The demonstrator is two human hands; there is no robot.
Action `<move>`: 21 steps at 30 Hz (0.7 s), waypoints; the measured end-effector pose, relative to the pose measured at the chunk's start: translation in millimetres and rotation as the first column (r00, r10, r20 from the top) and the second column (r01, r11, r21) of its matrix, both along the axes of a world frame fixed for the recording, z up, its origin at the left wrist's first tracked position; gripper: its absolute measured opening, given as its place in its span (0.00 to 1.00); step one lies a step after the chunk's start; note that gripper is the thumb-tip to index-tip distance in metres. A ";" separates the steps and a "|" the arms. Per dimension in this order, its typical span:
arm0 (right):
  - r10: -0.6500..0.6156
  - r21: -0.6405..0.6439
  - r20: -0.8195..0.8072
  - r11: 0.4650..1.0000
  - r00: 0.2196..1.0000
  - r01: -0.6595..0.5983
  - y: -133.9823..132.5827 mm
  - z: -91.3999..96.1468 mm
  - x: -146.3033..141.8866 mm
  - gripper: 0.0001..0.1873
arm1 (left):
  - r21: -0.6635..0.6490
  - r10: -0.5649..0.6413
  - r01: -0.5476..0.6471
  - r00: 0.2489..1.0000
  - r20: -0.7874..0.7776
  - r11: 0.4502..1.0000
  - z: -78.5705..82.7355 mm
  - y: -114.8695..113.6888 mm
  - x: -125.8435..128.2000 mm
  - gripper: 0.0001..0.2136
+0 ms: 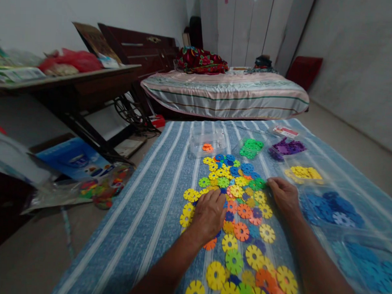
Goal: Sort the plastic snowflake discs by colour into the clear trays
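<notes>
Notched plastic discs (244, 211) in yellow, orange, blue, green and purple lie loosely spread over the striped cloth. My left hand (209, 212) rests on the left side of this spread, palm down, its fingers slightly apart and bent onto the discs; the fingertips partly hide what lies under them. At the right edge, my right hand (282, 195) has its fingers drawn together, their tips beside a few green discs (257, 184). Whether anything is pinched there is hidden.
Clear boxes hold sorted discs: orange (208, 148), green (251, 148), purple (288, 147), yellow (303, 173), dark blue (332, 207) and light blue (368, 264). A clear lid (285, 132) lies at the back right. Beyond stand a bed (223, 94) and a sewing-machine table (89, 81).
</notes>
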State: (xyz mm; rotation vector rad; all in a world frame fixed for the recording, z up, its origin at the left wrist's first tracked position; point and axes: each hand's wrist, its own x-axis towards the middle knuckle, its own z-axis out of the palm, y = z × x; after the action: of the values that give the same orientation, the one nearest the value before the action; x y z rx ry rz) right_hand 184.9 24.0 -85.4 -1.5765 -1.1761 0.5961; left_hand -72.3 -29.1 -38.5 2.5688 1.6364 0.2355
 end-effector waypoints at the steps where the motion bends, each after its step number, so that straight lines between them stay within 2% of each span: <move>1: 0.000 0.000 0.001 1.000 1.000 0.000 0.1 -0.1 0.2 0.21 | -0.012 0.001 -0.001 1.000 -0.006 1.000 1.6 -1.4 1.1 0.12; 14: 0.004 -0.009 0.006 1.000 1.000 -0.004 0.2 0.9 1.0 0.20 | -0.212 0.073 -0.094 0.992 -0.105 0.973 28.5 0.6 0.2 0.06; 21: 0.013 0.014 0.011 1.000 1.000 -0.013 0.2 -0.1 1.3 0.20 | -0.233 0.070 -0.100 0.989 -0.131 0.967 35.8 0.6 0.6 0.05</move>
State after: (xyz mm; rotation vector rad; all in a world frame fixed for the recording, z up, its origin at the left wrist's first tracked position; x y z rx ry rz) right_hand 186.2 24.2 -85.5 -1.5632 -1.1973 0.5869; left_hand -71.7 -28.5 -2.6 2.3777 1.6999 -0.1103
